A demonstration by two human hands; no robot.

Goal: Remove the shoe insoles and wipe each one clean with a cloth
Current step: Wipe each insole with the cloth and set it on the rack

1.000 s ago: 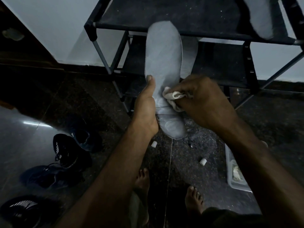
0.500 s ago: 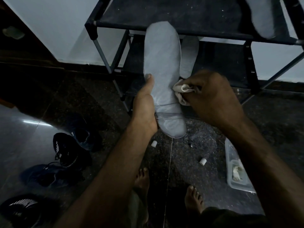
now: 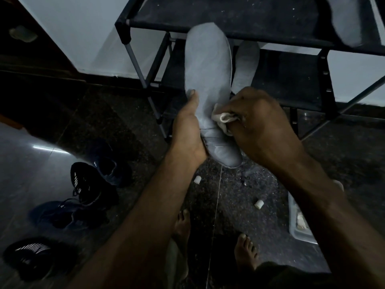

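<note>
A grey insole (image 3: pixel 206 76) is held upright in the middle of the view, toe end up. My left hand (image 3: pixel 188 132) grips its left edge near the heel, thumb pressed flat on its face. My right hand (image 3: pixel 258 124) is closed on a crumpled pale cloth (image 3: pixel 224 119) that presses against the insole's right edge. A second grey insole (image 3: pixel 244 65) leans on the lower shelf behind, partly hidden. Another grey insole (image 3: pixel 345 19) lies on the top shelf at the upper right.
A black shoe rack (image 3: pixel 239 15) stands against the white wall ahead. Several dark sneakers (image 3: pixel 87 184) lie on the glossy floor at the left. A clear plastic tub (image 3: pixel 300 224) sits at the right, with small white caps (image 3: pixel 259 204) on the floor near my bare feet.
My right hand with the cloth slid up the insole's right edge and has come back down toward the middle. The left hand kept its grip.
</note>
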